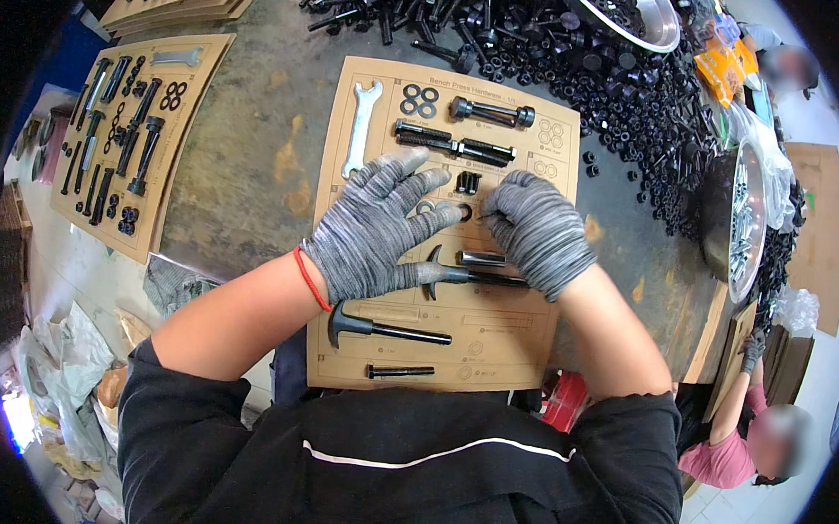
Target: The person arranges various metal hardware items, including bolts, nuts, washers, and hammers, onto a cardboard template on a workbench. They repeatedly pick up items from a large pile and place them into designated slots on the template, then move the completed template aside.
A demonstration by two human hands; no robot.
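A brown cardboard sheet (491, 342) with printed outlines lies in front of me. On it lie a silver wrench (359, 126), two black washers (418, 100), several black bolts (492, 112) and a hook-headed bolt (387, 330). My left hand (379, 227), in a grey knit glove, rests flat on the sheet with fingers spread, its thumb on a curved-head black bolt (476, 276). My right hand (535, 230), gloved the same, is curled with its fingertips pinching something small by a washer at the sheet's middle; what it pinches is hidden.
A filled cardboard sheet (195, 108) of black hardware lies at the left, more stacked sheets (182, 3) at the top left. A big heap of black bolts and nuts (582, 52) covers the back. Metal bowls (744, 222) stand right. Another person (752, 441) sits lower right.
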